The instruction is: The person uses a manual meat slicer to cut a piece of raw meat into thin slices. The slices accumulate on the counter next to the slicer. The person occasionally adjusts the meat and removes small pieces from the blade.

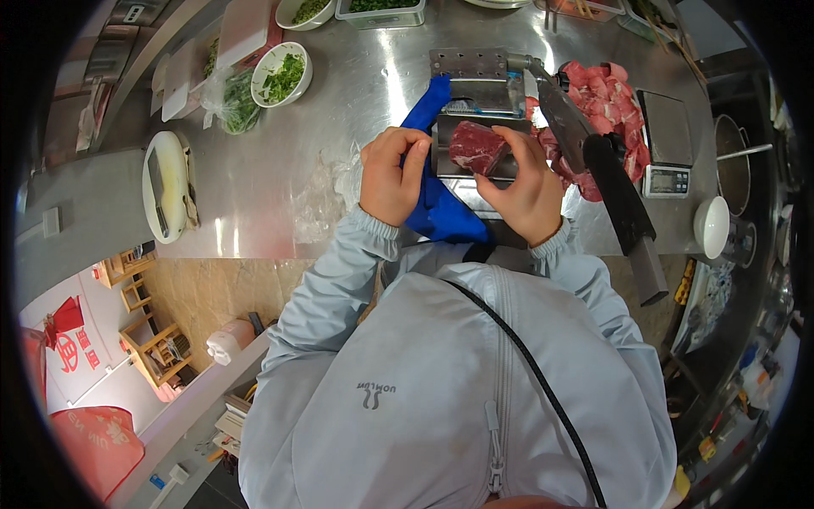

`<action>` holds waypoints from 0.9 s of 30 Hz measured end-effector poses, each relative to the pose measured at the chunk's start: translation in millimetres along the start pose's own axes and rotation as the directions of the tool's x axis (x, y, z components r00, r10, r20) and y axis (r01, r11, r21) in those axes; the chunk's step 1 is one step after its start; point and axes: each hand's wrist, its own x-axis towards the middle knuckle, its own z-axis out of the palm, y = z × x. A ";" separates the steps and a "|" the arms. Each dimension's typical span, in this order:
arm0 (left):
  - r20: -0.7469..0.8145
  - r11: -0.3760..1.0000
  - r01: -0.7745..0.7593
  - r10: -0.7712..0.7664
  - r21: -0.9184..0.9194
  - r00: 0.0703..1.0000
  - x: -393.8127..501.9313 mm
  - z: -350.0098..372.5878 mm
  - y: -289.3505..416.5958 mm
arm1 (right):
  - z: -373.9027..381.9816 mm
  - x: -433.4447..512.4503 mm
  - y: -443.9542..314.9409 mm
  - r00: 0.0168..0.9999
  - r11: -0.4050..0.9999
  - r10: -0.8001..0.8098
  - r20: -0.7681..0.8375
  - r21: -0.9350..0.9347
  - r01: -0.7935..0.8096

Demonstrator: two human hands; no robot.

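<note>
A thick piece of red meat (pixel 475 147) lies on the metal bed of a manual meat slicer (pixel 467 167). The thumb and fingers of my right hand (pixel 531 181) are spread around the right end of the meat, touching it. My left hand (pixel 394 178) is to the left of the meat, fingers curled and thumb beside the forefinger; whether anything is pinched there is hidden. A blue cloth (pixel 442 207) runs beneath and beside the left hand, along the slicer's left side. The slicer's long blade (pixel 563 105) with its black handle (pixel 617 191) stands raised on the right.
Sliced meat (pixel 604 105) is heaped right of the blade, beside a digital scale (pixel 666 137). A white bowl (pixel 711 227) stands near the right edge. On the left are a bowl of chopped greens (pixel 282 74), a bag of greens (pixel 235 102) and a knife (pixel 156 191) on a white board (pixel 170 213).
</note>
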 end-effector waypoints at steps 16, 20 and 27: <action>0.473 0.617 -0.613 0.400 0.494 0.785 25.4 10.4 4.6 | 1.1 -3.2 5.2 1.000 0.999 -0.021 0.005 -0.028 0.021; 0.547 0.566 -0.670 0.403 0.481 0.733 33.0 7.7 3.6 | 6.7 -2.1 4.0 1.000 0.999 0.024 0.013 -0.048 -0.023; 0.444 0.635 -0.587 0.393 0.503 0.805 33.1 8.9 -4.8 | 9.2 7.8 -7.1 0.991 0.987 0.131 0.020 -0.101 -0.128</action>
